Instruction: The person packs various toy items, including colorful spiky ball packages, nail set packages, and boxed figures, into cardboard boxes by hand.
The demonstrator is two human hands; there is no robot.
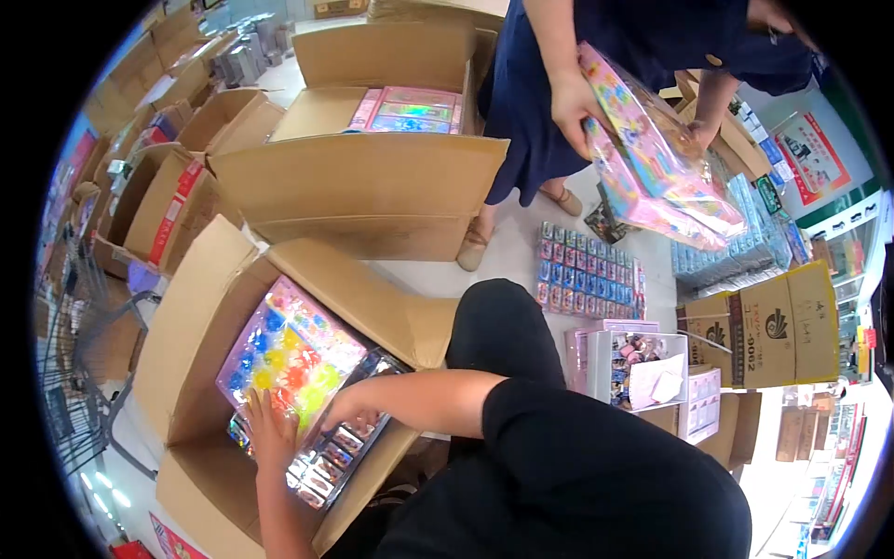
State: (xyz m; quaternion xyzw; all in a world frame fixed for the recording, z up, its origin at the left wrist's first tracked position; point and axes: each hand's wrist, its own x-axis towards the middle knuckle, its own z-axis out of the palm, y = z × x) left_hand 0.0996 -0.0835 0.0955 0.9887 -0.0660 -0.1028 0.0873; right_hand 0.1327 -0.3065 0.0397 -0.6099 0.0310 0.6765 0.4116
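Fingers (264, 406) of the left hand (272, 436) spread over colourful packaging (291, 347); for the right hand (352, 406), I cannot tell.

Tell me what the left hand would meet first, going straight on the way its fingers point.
Most likely the colourful package: the left hand overlaps its lower edge in view, though contact is unclear. Beyond stands the cardboard box.
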